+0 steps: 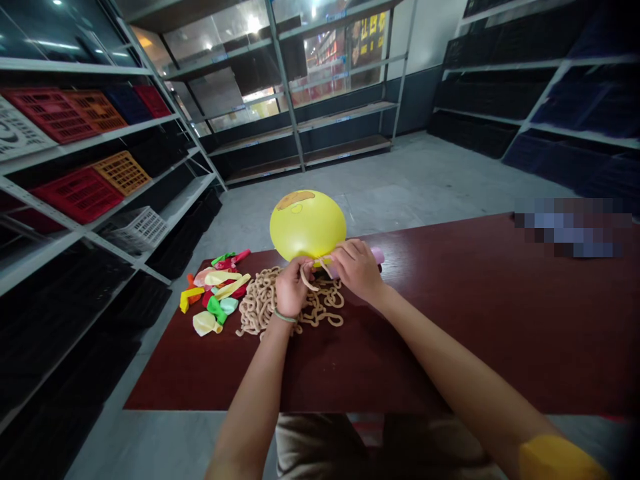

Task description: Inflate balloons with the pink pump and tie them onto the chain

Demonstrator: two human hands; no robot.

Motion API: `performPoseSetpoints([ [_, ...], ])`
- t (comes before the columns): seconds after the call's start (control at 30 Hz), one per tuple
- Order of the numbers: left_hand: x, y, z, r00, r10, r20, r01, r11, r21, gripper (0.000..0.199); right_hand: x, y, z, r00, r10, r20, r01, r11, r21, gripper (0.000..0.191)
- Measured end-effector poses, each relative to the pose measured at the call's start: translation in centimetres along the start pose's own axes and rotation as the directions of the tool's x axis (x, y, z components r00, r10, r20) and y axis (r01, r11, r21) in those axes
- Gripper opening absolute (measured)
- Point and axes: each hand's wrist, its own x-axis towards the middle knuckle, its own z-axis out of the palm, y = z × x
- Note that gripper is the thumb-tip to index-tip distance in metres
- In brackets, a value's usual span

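Note:
An inflated yellow balloon (307, 227) with an orange patch stands at the table's far edge, its neck toward me. My left hand (293, 288) is closed on the neck, and a beige cord loop (309, 280) hangs by its fingers. From the right, my right hand (357, 267) pinches the neck and the cord's other part. Behind that hand a pale purple cylinder (377, 255) is partly hidden. A heap of beige cord (260, 300) lies around and under my left hand. Deflated balloons of several colours (220, 287) are left of the heap.
The dark red table (450, 300) extends far to the right, with a pixelated patch at its far right. Shelves (90, 147) with red, orange and white crates stand on the left. More racks (300, 127) are behind the table, and dark crates (470, 133) at the right.

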Motion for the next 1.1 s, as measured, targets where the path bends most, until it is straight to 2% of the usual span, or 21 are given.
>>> performPoseSetpoints([
  [0.13,-0.2,-0.3,0.6,0.999,-0.050,-0.013,0.051,0.998,0.028,0.021,-0.6,0.5,0.5,0.999,-0.037,-0.013,0.036,0.996,-0.078,0.023],
  [0.3,-0.3,-0.8,0.8,0.996,-0.086,-0.014,0.086,0.996,-0.028,0.022,-0.9,0.9,1.0,0.999,-0.019,-0.028,0.017,0.998,-0.064,0.021],
  [0.37,0.0,-1.1,0.5,0.993,-0.098,-0.061,0.095,0.994,-0.057,0.023,-0.7,1.9,1.0,0.999,0.019,-0.032,-0.020,0.998,-0.055,0.021],
  [0.43,0.2,-1.2,0.1,0.982,-0.127,-0.139,0.116,0.990,-0.085,0.025,-0.6,3.2,0.7,0.996,0.083,0.022,-0.083,0.996,-0.024,0.024],
  [0.47,0.4,-1.3,-0.1,0.974,-0.142,-0.173,0.127,0.987,-0.098,0.025,-0.8,3.9,0.5,0.992,0.090,0.085,-0.089,0.996,-0.009,0.026],
  [0.53,0.5,-1.3,-0.2,0.964,-0.166,-0.206,0.140,0.981,-0.133,0.026,-1.6,4.8,0.1,0.973,0.046,0.228,-0.051,0.999,0.015,0.031],
  [0.63,0.6,-1.3,-0.2,0.962,-0.199,-0.185,0.160,0.965,-0.208,0.026,-3.4,5.0,-0.4,0.938,0.045,0.343,-0.053,0.998,0.015,0.038],
  [0.73,0.9,-1.1,-0.1,0.963,-0.213,-0.162,0.177,0.961,-0.211,0.027,-4.7,4.3,-0.7,0.933,0.076,0.351,-0.083,0.997,0.003,0.050],
  [0.83,2.2,-0.6,-0.1,0.971,-0.187,-0.150,0.165,0.975,-0.147,0.027,-4.9,3.8,-0.8,0.931,0.069,0.358,-0.080,0.997,0.016,0.055],
  [0.93,4.7,-0.2,0.4,0.981,-0.164,-0.106,0.155,0.984,-0.091,0.025,-4.6,3.8,-0.8,0.931,0.068,0.357,-0.086,0.996,0.033,0.054],
  [1.03,7.7,-0.2,1.9,0.987,-0.152,-0.049,0.146,0.983,-0.113,0.025,-4.5,4.2,-0.5,0.933,0.077,0.351,-0.099,0.994,0.044,0.053],
  [1.1,9.3,-0.6,3.3,0.985,-0.166,0.036,0.170,0.967,-0.188,0.037,-4.6,4.4,-0.3,0.934,0.076,0.350,-0.098,0.994,0.045,0.052],
])
